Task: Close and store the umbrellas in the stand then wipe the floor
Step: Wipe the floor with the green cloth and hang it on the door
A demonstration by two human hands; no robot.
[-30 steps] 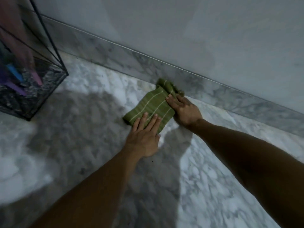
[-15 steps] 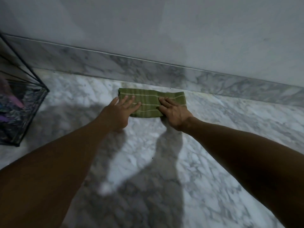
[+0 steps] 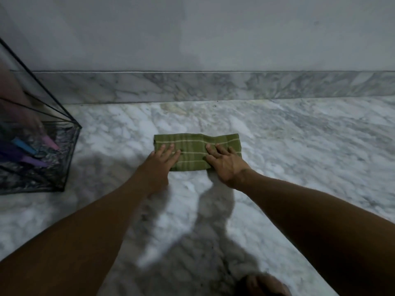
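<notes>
A green striped cloth (image 3: 192, 144), folded into a strip, lies flat on the white marble floor (image 3: 299, 146). My left hand (image 3: 160, 163) presses its left part with straight fingers. My right hand (image 3: 226, 163) presses its right part, fingers spread flat. At the left edge stands a black wire umbrella stand (image 3: 64, 146) holding closed umbrellas, whose pink, blue and purple tips (image 3: 32, 150) show at its bottom.
A marble skirting (image 3: 213, 86) runs along the grey wall behind the cloth. A yellowish stain (image 3: 173, 108) marks the floor near the skirting. My foot (image 3: 263, 285) shows at the bottom edge.
Both hands have dragged the cloth away from the skirting towards me. A second ago it lay askew against the wall; now it lies straight, a good way out on the floor.
</notes>
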